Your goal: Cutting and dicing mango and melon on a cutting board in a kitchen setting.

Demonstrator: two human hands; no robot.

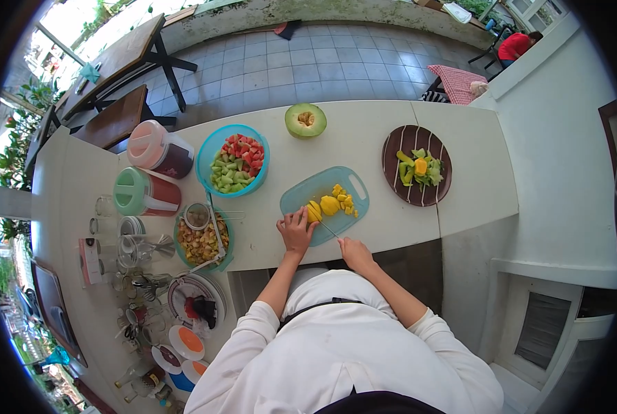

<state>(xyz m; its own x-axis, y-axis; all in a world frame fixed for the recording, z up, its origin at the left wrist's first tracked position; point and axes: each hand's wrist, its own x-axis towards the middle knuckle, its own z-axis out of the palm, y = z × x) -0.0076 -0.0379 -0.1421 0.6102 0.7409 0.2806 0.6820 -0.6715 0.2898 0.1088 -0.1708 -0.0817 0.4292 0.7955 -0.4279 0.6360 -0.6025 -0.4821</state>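
Observation:
On a blue plastic cutting board (pixel 293 199) lie yellow mango pieces: cut cubes (pixel 346 199), a larger piece (pixel 330 205) in the middle and a sliced piece (pixel 314 211) at the left. My left hand (pixel 294 231) rests its fingertips on the sliced piece. My right hand (pixel 356 253) grips a knife (pixel 331 230), its blade pointing at that piece. Beyond the board sits a halved green melon (pixel 306 120) with its seeds showing. A brown plate (pixel 394 155) with light stripes, holding lettuce and yellow pieces, is at the right.
Left of the board are a blue bowl (pixel 201 168) of red and green fruit cubes, a bowl (pixel 230 255) of mixed cut pieces with a strainer (pixel 197 216) over it, and two lidded pitchers (pixel 150 192). Glasses and stacked plates (pixel 217 295) stand nearer. A person in red (pixel 514 47) is far off.

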